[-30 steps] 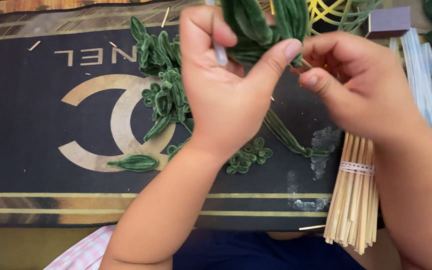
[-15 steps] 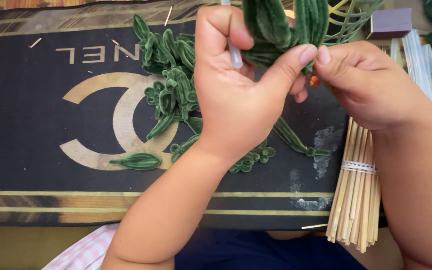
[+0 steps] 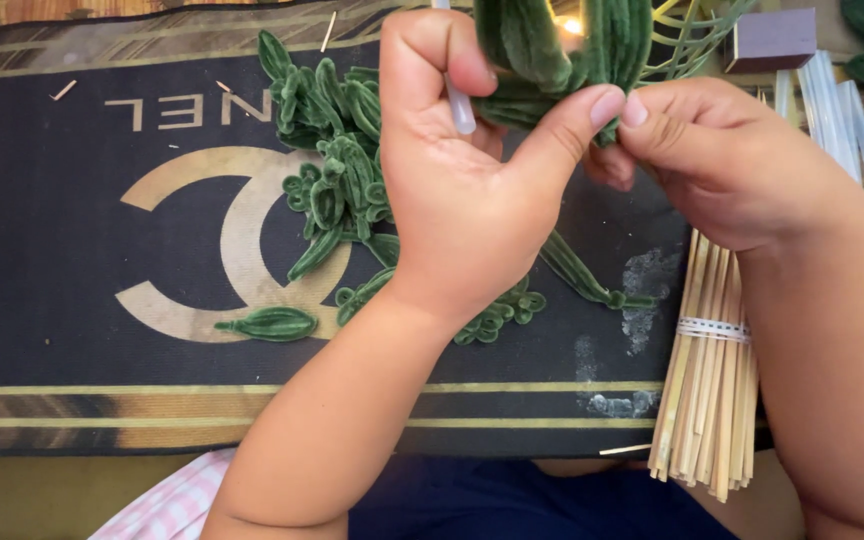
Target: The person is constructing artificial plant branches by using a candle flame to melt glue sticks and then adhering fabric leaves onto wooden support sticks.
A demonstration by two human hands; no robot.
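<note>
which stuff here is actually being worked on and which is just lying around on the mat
In hand:
- green fuzzy leaf bunch, pinched by left hand and right hand
- thin white stick in the left hand

Lying about:
- loose green leaf pieces on the dark mat
- single leaf
- tied bundle of pale sticks
- small dark box
- clear tubes

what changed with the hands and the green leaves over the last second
Both hands kept their grip: the left hand on the green leaf bunch and a thin white stick, the right hand pinching at its base. The right hand edged slightly up and left. The loose leaves on the mat and the tied bamboo sticks stayed put.
</note>
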